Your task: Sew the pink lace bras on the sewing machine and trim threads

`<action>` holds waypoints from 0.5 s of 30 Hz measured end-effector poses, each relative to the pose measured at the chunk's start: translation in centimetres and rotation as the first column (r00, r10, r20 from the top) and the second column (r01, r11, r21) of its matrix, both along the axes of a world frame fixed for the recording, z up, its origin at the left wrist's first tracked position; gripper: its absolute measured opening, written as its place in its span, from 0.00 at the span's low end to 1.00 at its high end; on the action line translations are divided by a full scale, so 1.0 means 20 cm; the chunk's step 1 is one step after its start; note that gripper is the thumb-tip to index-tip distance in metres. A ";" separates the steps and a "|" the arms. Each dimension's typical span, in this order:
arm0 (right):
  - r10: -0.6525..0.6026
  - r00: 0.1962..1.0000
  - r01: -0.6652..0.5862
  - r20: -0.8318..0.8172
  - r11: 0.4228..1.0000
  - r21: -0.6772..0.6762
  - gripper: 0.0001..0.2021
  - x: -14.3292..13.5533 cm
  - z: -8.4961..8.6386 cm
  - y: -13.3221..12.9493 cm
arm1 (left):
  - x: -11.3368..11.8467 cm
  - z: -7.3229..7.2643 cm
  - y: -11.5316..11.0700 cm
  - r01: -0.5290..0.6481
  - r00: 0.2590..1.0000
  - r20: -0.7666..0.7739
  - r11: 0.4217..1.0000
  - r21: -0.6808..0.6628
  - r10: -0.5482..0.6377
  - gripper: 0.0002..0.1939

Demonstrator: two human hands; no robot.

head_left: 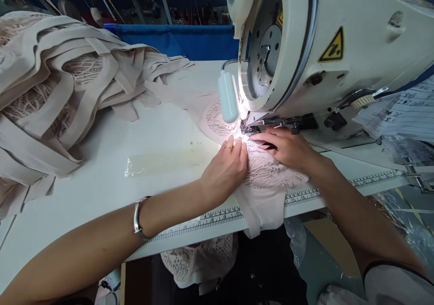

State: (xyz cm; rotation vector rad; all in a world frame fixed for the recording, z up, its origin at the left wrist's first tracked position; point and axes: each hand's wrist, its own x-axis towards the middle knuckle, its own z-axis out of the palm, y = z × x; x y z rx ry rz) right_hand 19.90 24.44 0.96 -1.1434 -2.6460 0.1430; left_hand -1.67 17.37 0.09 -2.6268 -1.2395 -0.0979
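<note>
A pale pink lace garment piece (262, 171) lies under the needle area of a white sewing machine (366, 6), its plain band hanging over the table's front edge. My left hand (228, 169), a ring on one finger, presses the fabric with its fingers close together, just in front of the presser foot (249, 127). On the right side of the foot, my right hand (288, 147) has its fingers closed on the same fabric. Something dark shows beneath those fingers; I cannot make out what it is. The fingertips of both hands are washed out by bright light.
A large heap of pale pink straps and lace pieces (68, 88) covers the table's left side. A small light-blue lamp (228, 97) hangs by the needle. A measuring tape strip (217, 216) runs along the front edge. More lace (200, 259) rests below the table. Handwritten papers (403, 110) are at right.
</note>
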 end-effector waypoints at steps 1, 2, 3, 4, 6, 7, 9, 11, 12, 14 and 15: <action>0.035 0.999 -0.035 0.027 0.999 0.018 0.24 0.00 0.00 -0.01 | -0.01 0.00 0.00 0.001 1.000 0.018 1.000 -0.003 0.000 0.26; 0.055 0.997 -0.057 0.054 0.998 0.031 0.28 0.00 -0.01 -0.01 | -0.01 0.00 0.01 0.007 0.999 0.033 1.000 -0.006 -0.007 0.26; 0.066 0.995 -0.069 0.078 0.997 0.040 0.31 0.00 -0.01 -0.01 | -0.02 0.00 0.01 0.022 0.999 0.041 1.000 -0.010 -0.022 0.26; 0.066 0.993 -0.071 0.094 0.996 0.047 0.33 0.00 -0.01 -0.01 | -0.03 0.00 0.02 0.040 0.998 0.045 0.999 -0.012 -0.039 0.25; 0.056 0.992 -0.063 0.110 0.996 0.055 0.34 0.00 -0.02 -0.01 | -0.05 0.01 0.03 0.075 0.996 0.042 0.997 -0.004 -0.075 0.25; 0.057 0.992 -0.063 0.114 0.997 0.053 0.34 0.00 -0.02 -0.01 | -0.06 0.01 0.04 0.095 0.995 0.042 0.995 0.001 -0.095 0.25; 0.064 0.991 -0.070 0.117 0.996 0.047 0.33 -0.01 -0.01 -0.01 | -0.09 0.02 0.06 0.123 0.991 0.054 0.992 0.001 -0.123 0.25; 0.068 0.991 -0.075 0.119 0.996 0.047 0.32 -0.01 0.00 -0.02 | -0.12 0.02 0.08 0.140 0.986 0.093 0.990 -0.022 -0.138 0.25; 0.068 0.991 -0.074 0.117 0.996 0.051 0.32 -0.01 0.01 -0.02 | -0.14 0.01 0.10 0.144 0.982 0.125 0.989 -0.038 -0.138 0.25; 0.064 0.992 -0.071 0.110 0.996 0.059 0.32 -0.02 0.01 -0.03 | -0.17 0.00 0.12 0.156 0.971 0.196 0.986 -0.066 -0.140 0.24; 0.064 0.992 -0.071 0.106 0.996 0.059 0.32 -0.02 0.01 -0.03 | -0.19 -0.01 0.14 0.168 0.963 0.227 0.983 -0.076 -0.147 0.24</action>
